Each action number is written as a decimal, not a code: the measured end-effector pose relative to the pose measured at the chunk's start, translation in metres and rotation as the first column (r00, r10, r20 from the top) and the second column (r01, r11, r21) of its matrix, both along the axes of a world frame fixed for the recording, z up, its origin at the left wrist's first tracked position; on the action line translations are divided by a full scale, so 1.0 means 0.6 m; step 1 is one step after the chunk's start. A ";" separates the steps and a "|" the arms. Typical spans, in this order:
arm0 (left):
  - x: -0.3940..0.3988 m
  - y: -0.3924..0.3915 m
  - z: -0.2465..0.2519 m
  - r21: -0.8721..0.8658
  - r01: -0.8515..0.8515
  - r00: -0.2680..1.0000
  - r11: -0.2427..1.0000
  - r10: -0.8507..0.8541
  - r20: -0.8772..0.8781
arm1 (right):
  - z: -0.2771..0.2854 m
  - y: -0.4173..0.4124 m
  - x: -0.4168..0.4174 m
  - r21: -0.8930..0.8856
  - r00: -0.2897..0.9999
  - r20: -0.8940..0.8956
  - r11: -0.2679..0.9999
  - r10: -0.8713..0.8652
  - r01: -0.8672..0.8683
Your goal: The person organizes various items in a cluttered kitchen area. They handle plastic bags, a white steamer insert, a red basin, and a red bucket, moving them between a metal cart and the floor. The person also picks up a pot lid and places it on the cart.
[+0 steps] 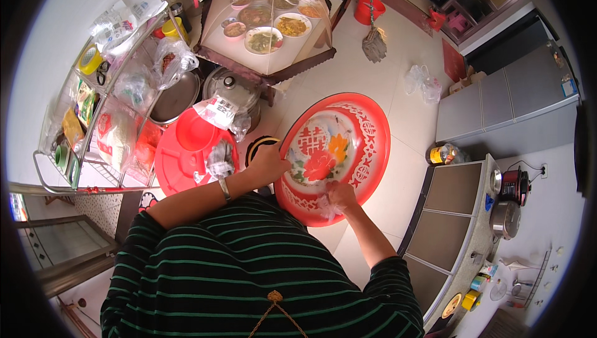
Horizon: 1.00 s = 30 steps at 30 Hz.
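Observation:
A large red enamel basin (375,137) with painted flowers and white patterning is held tilted in front of me, its inside facing up towards me. My left hand (269,165) grips its left rim. Inside the lower part of the bowl, my right hand (342,196) is closed on a thin, whitish, see-through piece of plastic film (329,209), pressed against the inner wall. The patch of wall under that hand is hidden. Just past my left hand lies a dark round object with a tan rim (255,147), partly covered by the hand.
Red plastic ware (170,165) and a lidded steel pot (219,81) stand left of the basin. Beyond is a mesh food cover (298,58) over several dishes. A wire rack (105,98) is at left, a mop (374,44) ahead, grey-brown cabinets (440,221) at right.

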<state>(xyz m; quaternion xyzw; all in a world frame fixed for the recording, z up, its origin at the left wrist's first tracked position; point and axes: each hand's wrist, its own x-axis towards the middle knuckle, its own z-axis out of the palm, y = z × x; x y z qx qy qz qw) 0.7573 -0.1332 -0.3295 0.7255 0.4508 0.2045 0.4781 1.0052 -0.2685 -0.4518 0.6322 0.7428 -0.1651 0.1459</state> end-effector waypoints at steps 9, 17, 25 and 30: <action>0.037 -0.028 0.048 -0.012 0.152 0.987 0.988 -0.153 -0.052 | 0.083 0.200 0.053 0.594 0.672 -0.553 0.333 -0.492 0.732; 0.033 -0.029 0.050 0.034 0.127 0.992 0.991 -0.127 -0.018 | 0.062 0.079 -0.155 0.642 0.880 -0.470 0.711 0.069 0.287; 0.023 -0.022 0.046 0.033 0.136 0.990 0.990 -0.135 -0.044 | 0.104 0.019 -0.051 0.453 0.794 -0.571 0.725 -0.211 0.519; 0.044 -0.035 0.045 0.133 0.184 0.983 0.974 -0.184 -0.014 | 0.109 0.110 -0.160 0.494 0.651 -0.758 0.615 -0.042 0.615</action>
